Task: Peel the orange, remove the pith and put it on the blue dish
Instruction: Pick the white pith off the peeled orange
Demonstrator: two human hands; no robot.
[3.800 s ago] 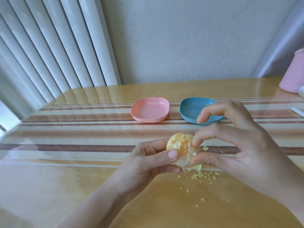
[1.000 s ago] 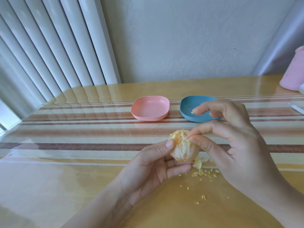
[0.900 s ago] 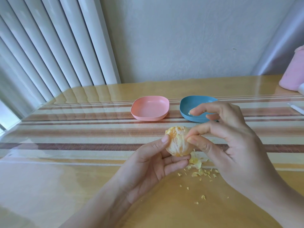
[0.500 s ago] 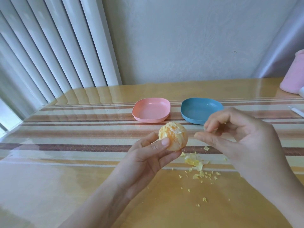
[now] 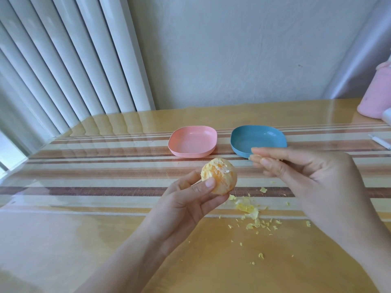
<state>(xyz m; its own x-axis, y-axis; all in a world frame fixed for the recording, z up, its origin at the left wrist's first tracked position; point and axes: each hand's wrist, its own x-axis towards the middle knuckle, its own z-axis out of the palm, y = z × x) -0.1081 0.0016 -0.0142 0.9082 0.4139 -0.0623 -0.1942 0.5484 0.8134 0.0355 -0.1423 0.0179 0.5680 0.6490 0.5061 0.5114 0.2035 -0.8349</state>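
Observation:
My left hand (image 5: pixel 186 205) holds the peeled orange (image 5: pixel 219 175) between thumb and fingers, above the table's striped runner. White pith still clings to the top of the fruit. My right hand (image 5: pixel 300 172) is off to the right of the orange, apart from it, and pinches a small scrap of pith (image 5: pixel 255 157) at its fingertips. The blue dish (image 5: pixel 258 140) stands behind the right hand with nothing in it; the fingertips overlap its near rim in the view.
A pink dish (image 5: pixel 192 141) stands left of the blue one. Pith scraps and crumbs (image 5: pixel 248 209) lie on the table below the hands. A pink container (image 5: pixel 375 96) and a white pen-like stick (image 5: pixel 380 142) are at the far right. Vertical blinds hang at left.
My right hand has pulled away from the orange to the right with a bit of pith. My left hand has turned and raised the orange a little to the left.

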